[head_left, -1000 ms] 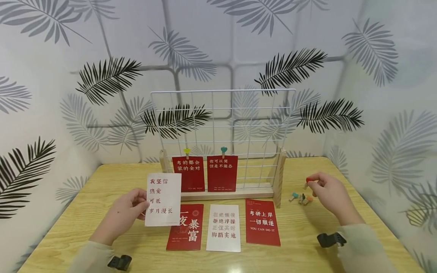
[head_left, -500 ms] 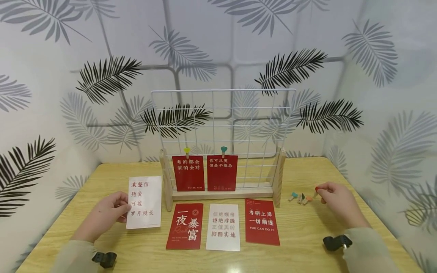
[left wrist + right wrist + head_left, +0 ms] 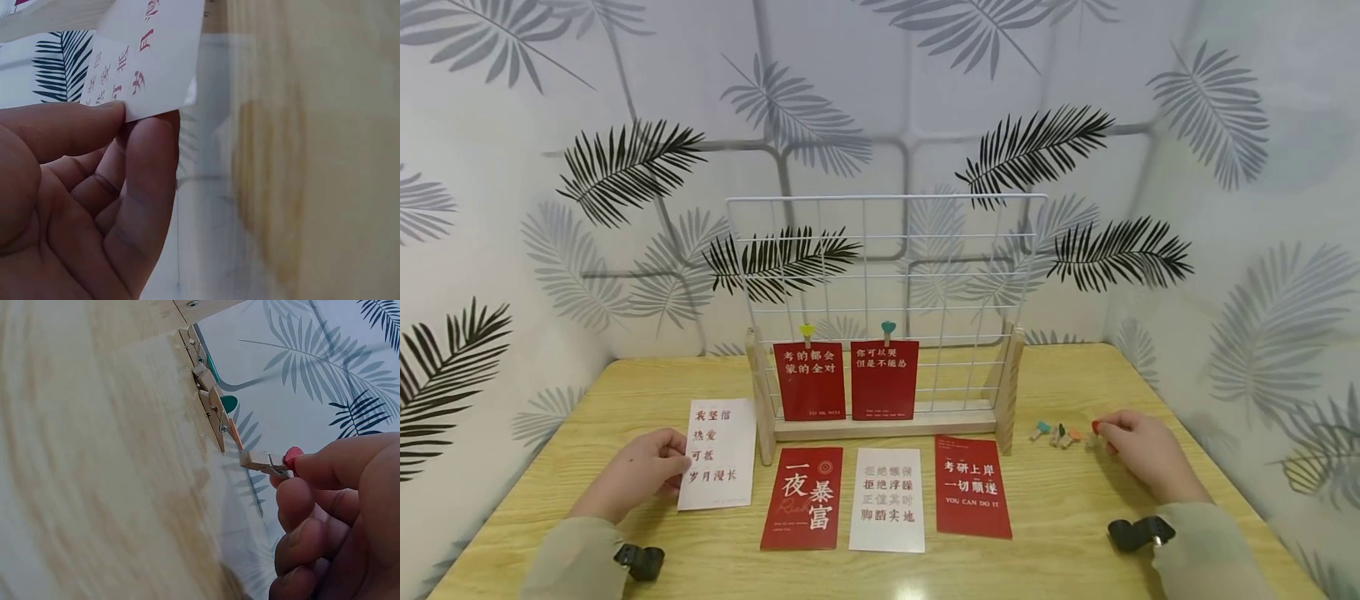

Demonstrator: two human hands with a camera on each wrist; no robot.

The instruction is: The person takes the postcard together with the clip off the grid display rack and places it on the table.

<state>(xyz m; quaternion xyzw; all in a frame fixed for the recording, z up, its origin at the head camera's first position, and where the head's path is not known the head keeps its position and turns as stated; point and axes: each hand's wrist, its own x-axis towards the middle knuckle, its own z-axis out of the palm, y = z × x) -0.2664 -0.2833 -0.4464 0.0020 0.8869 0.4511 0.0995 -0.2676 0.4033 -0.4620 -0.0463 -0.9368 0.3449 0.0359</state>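
Between thumb and fingers, my left hand (image 3: 643, 467) pinches the edge of a white card (image 3: 718, 454) with red lettering. The card is held at the left of the table, beside the rack's left post. My right hand (image 3: 1142, 450) pinches a small wooden clothespin (image 3: 262, 461) by its red end, low over the table at the right. Just left of it lie several more wooden clothespins (image 3: 1060, 436) with coloured tops. Two red cards, a left one (image 3: 810, 392) and a right one (image 3: 883, 392), hang on the white wire grid rack (image 3: 880, 277) from a yellow-topped clothespin (image 3: 807, 332) and a teal-topped one.
In front of the rack lie three cards in a row: a red one (image 3: 801, 521), a white one (image 3: 887, 533) and another red one (image 3: 973, 517). The rack's wooden base (image 3: 880, 429) stands mid-table. Leaf-patterned walls (image 3: 880, 100) enclose the wooden table (image 3: 1052, 550) at the back and sides.
My left hand has carried the white card left, off the red card it overlapped, and lowered it. My right hand, still pinching the red-ended clothespin, has shifted right and down.
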